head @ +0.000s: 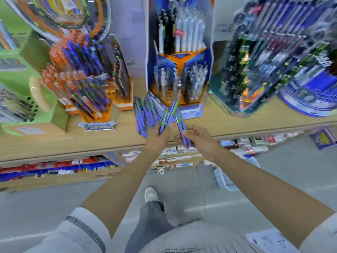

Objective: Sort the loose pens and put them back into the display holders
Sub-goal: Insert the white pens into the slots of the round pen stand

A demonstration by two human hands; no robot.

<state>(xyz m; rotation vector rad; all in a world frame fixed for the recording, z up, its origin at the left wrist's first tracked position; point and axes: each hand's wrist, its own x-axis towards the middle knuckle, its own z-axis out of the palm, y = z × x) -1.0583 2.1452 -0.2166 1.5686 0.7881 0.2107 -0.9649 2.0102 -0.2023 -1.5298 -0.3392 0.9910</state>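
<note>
A person stands at a wooden shelf (73, 141) full of pen holders. The left hand (157, 136) has its fingers curled tight round a big bunch of purple pens (145, 115), which stick up like a fan. The right hand (201, 141) pinches a few more pens (179, 121) of the same kind between its thumb and fingers. One or two have green on them. The two hands are close together, just in front of the shelf edge, and some of the pens cross each other in the middle. So the loose pens are all up in the hands, not in any holder yet. Just behind them stands a blue and orange holder (206, 57) with white and dark pens in it. To the left is an orange holder (94, 115) packed with orange and blue pens. The picture is blurry, so I cannot tell which holder these purple pens belong to. It looks like the sorting part is going on now. The putting-back part is left to do, and there are a lot of pens to put back.
</note>
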